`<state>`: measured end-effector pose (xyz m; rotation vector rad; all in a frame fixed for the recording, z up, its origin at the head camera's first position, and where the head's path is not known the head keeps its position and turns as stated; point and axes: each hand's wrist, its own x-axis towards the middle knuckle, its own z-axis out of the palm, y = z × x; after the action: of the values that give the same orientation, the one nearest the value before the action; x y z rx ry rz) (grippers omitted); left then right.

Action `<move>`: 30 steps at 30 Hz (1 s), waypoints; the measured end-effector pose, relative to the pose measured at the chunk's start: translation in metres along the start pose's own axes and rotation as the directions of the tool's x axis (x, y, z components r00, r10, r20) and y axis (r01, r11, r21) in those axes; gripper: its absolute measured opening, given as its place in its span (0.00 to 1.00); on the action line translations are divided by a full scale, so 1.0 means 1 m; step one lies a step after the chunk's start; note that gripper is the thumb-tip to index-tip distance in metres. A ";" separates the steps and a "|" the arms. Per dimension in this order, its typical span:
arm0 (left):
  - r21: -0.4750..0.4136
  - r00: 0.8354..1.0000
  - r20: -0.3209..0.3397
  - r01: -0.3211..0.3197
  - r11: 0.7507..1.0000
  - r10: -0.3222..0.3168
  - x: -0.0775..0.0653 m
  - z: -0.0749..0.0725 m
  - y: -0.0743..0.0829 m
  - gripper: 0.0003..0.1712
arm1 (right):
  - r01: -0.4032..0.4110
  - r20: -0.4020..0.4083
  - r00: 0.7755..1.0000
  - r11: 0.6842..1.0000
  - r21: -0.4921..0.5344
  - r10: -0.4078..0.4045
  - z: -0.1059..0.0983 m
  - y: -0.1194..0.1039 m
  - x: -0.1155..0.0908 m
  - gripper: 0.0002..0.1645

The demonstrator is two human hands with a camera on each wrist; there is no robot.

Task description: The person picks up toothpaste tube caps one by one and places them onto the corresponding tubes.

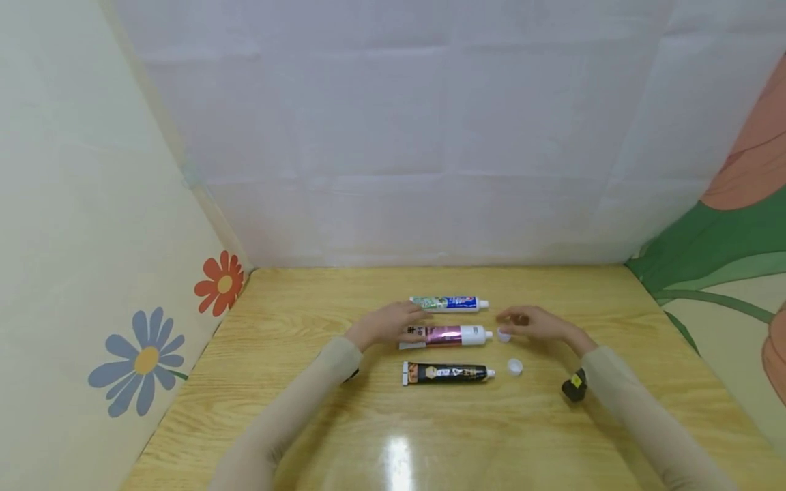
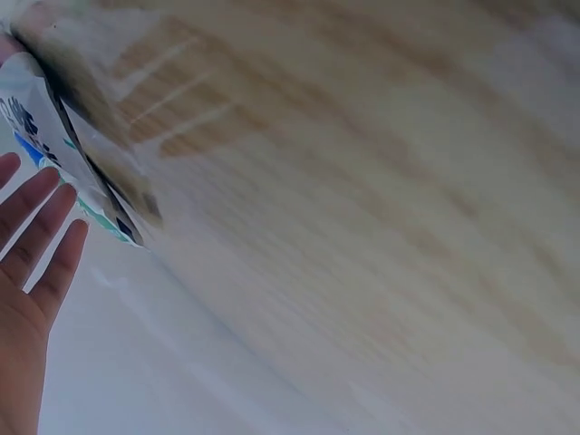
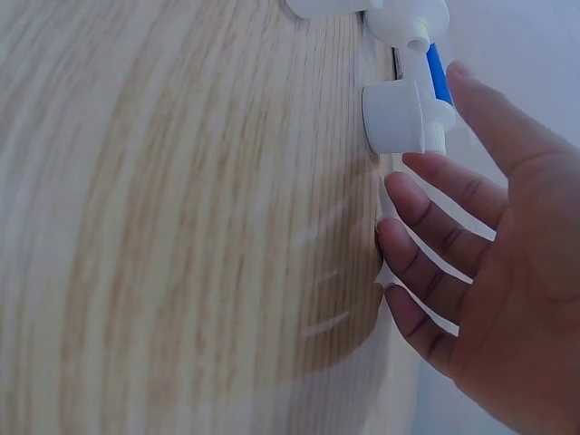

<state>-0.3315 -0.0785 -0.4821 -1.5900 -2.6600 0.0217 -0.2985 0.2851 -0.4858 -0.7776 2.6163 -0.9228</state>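
Note:
Three toothpaste tubes lie side by side, nozzles to the right: a blue-and-green tube (image 1: 451, 304) at the back, a purple-and-white tube (image 1: 451, 335) between, a black tube (image 1: 453, 373) in front. My left hand (image 1: 389, 323) is over the tail of the purple tube; the left wrist view shows its fingers (image 2: 56, 267) spread beside a tube's crimped end (image 2: 77, 149). Beyond the purple tube's nozzle, my right hand (image 1: 535, 322) hovers with relaxed fingers (image 3: 433, 222) close to a white cap (image 3: 394, 118). A second white cap (image 1: 514, 367) sits by the black tube's nozzle.
The tubes and caps rest on a wood-grain table (image 1: 295, 436). A white sheet (image 1: 430, 136) rises behind it. Flower-patterned panels stand at left (image 1: 74, 239) and right (image 1: 737, 286). A black strapped device (image 1: 574, 386) is on the right wrist.

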 end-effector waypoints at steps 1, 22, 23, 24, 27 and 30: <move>-0.002 1.000 0.006 0.000 1.000 0.000 0.000 0.000 0.001 0.35 | 0.002 0.006 1.000 1.000 0.000 -0.002 0.000 -0.001 0.000 0.28; -0.048 0.991 0.126 0.046 0.998 -0.039 0.003 -0.001 0.014 0.40 | 0.012 0.077 0.997 1.000 0.029 -0.014 -0.001 0.003 -0.005 0.29; -0.051 0.991 0.129 0.050 0.997 -0.043 0.003 -0.001 0.014 0.40 | 0.015 0.078 0.997 0.999 0.031 -0.017 0.000 0.004 -0.005 0.29; -0.050 0.990 0.131 0.053 0.997 -0.046 0.003 -0.001 0.014 0.40 | 0.018 0.077 0.997 0.999 0.035 -0.021 0.000 0.004 -0.005 0.28; -0.054 0.990 0.132 0.057 0.997 -0.050 0.004 -0.001 0.015 0.39 | 0.035 0.071 0.997 0.998 0.043 -0.038 0.001 0.006 -0.005 0.27; -0.065 0.990 0.131 0.064 0.996 -0.055 0.006 -0.001 0.016 0.39 | 0.042 0.058 0.997 0.998 0.049 -0.044 0.002 0.009 -0.003 0.25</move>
<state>-0.3202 -0.0655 -0.4816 -1.5798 -2.8351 0.0318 -0.2983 0.2914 -0.4927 -0.8389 2.5267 -0.9555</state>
